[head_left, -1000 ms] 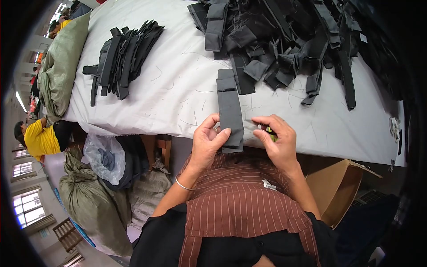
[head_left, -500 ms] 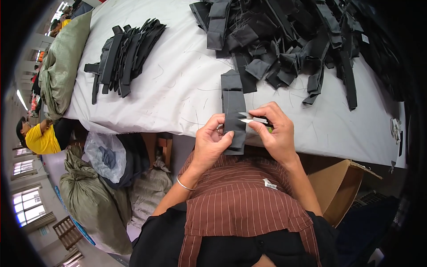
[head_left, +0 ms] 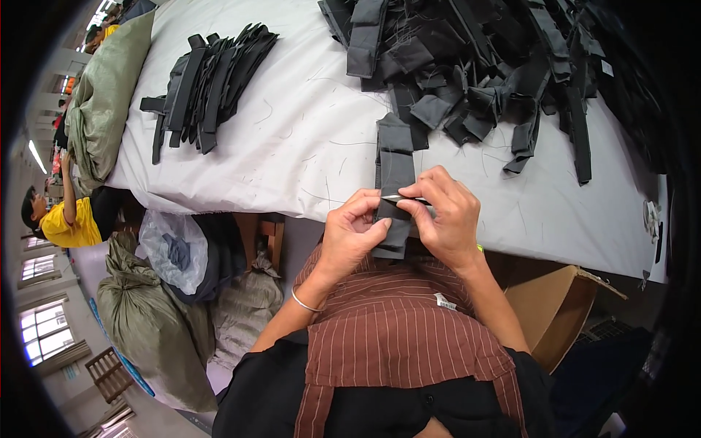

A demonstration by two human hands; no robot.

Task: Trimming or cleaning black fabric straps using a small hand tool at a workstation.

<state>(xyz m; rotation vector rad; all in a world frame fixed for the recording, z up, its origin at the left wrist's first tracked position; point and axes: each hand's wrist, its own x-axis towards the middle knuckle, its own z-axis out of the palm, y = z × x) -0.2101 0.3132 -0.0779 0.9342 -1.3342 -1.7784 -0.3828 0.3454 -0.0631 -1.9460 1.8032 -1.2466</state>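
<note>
Where the near edge of the white-covered table (head_left: 292,146) runs, a long, narrow strip of dark grey fabric (head_left: 396,169) is held, its far part over the tabletop and its near end reaching past that edge. It is straight-sided and matt, a slate grey that is lighter on the upper face and darker, almost black, along its left border. A crosswise fold or seam marks it off near the far end, giving a squared, flap-like section there; another crosswise line shows beside the fingers, and the near end looks squarish and layered. The cloth sits fairly flat, with slight creases.

The left hand (head_left: 358,230), at the table's near edge, is closed in a pinch on the strip's left side, thumb on top. The right hand (head_left: 449,215), also by that edge, is curled, thumb and forefinger together around small snips (head_left: 392,197), whose pale metal tip lies across the strip; whether the blades are apart cannot be told.

Toward the table's far right side lies a tangled heap of similar dark strips (head_left: 438,73), and toward its left side a neater row of strips (head_left: 208,87). Loose threads are scattered over the tabletop.
</note>
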